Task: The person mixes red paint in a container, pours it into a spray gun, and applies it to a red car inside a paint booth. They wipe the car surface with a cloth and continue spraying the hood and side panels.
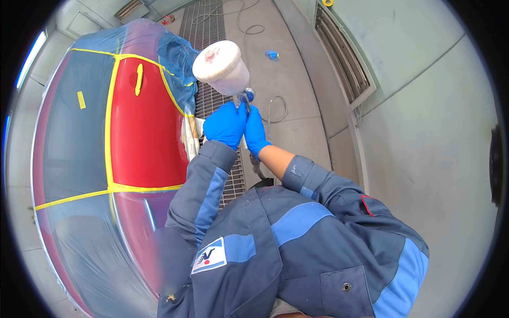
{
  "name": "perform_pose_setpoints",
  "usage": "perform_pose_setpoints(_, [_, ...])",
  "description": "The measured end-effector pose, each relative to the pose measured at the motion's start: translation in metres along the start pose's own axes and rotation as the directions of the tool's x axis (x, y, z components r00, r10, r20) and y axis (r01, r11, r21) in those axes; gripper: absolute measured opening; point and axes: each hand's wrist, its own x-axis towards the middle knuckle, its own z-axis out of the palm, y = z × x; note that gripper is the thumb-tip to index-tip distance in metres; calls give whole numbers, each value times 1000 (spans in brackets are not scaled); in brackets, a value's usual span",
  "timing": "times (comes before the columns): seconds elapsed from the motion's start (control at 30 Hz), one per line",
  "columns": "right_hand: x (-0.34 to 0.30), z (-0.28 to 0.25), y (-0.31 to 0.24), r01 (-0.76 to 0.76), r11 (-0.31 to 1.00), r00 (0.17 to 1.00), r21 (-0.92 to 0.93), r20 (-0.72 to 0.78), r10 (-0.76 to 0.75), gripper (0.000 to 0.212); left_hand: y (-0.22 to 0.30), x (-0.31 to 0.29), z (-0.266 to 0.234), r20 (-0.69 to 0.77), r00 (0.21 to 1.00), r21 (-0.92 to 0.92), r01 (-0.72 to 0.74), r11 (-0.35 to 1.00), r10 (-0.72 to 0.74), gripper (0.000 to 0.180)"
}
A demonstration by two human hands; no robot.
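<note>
Grey floor with a metal grate

On the floor [297,79] lie a floor grate [204,32], a looping hose [275,108] and, farther off, a blue object [272,54].

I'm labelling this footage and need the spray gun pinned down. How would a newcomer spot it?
Start at the red car panel framed by yellow tape. Just right of it, above the floor grating, both blue-gloved hands, left hand and right hand, grip the spray gun. It alone carries a translucent white cup.

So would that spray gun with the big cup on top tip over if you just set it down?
Probably. The translucent cup sits above the slim spray gun, so it looks top-heavy. Both gloved hands, left hand and right hand, are on it. The trailing hose might also tug it sideways.
</note>
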Motion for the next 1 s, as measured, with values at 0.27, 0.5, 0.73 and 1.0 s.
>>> perform_pose_setpoints(0.27, [2,-9,-24,74,977,997,-200,-5,-76,32,1,17,10,49,999,-109,8,994,-3,52])
perform_pose_setpoints(0.5, [11,-4,-39,-99,995,995,-10,-29,99,33,-13,37,21,151,986,-33,-69,997,73,51])
perform_pose_setpoints(0.73, [64,22,3,-60,991,996,119,-53,67,34,-22,79,12,154,988,-98,7,995,8,56])
perform_pose_setpoints(1.0, [84,35,-86,-56,998,998,-41,20,57,37,-113,106,42,334,920,-533,7,846,202,41])
